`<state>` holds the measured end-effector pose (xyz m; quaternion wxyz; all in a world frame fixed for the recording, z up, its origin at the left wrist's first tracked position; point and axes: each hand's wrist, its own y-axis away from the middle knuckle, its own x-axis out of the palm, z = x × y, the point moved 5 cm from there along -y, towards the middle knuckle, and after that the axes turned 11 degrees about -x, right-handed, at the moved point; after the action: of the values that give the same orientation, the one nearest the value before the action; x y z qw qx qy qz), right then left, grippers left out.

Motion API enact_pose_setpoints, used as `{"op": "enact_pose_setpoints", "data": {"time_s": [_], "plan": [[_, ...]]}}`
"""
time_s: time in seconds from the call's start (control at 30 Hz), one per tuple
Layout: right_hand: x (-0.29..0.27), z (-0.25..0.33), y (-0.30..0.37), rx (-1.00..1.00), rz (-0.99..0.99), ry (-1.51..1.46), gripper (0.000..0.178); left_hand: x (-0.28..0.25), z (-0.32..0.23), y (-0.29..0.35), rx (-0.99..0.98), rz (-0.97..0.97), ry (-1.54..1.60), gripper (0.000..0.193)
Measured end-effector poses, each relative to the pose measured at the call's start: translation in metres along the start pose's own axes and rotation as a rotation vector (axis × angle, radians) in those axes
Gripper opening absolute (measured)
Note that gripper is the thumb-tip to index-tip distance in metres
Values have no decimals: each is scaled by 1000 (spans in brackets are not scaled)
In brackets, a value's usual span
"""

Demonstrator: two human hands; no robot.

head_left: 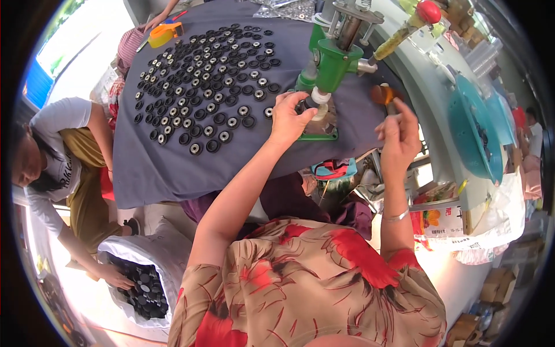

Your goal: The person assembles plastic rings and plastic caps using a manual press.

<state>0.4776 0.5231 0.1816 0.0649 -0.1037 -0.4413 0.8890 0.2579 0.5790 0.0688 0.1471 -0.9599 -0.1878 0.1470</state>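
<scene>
My left hand [289, 120] is closed around a dark round part [306, 103], which it keeps at the base of a green hand press [335, 63], right under the white-tipped ram. The fingers hide most of the part. My right hand [400, 136] is raised right of the press, with some fingers bent and partly smeared by motion. Just above its fingertips is a blurred orange-brown knob-like thing [383, 94]; whether the hand grips it I cannot make out. The press lever [399, 37], wrapped in yellowish material with a red ball at its end, points up and right.
Many black rings, several with metal centres [208, 92], cover the grey tablecloth [156, 179]. An orange tape dispenser [163, 34] lies at the far left. To the right stands a teal basin [471, 130]. At left, a seated person reaches into a white sack [176, 248] of black parts.
</scene>
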Motion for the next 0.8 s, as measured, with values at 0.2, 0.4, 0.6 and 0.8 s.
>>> {"op": "enact_pose_setpoints", "data": {"time_s": [0.2,0.4,0.6,0.8], "plan": [[-12,-17,-111,-86,-312,-212,40,1,4,-1,17,44,-54,44],[26,45,-194,-82,-172,-561,48,9,1,-6,38,72,-77,46],[35,32,-202,7,-61,-391,23,7,0,-6,-34,44,-61,43],[6,31,-173,-78,-35,-179,24,10,0,-7,-20,37,-53,44]]}}
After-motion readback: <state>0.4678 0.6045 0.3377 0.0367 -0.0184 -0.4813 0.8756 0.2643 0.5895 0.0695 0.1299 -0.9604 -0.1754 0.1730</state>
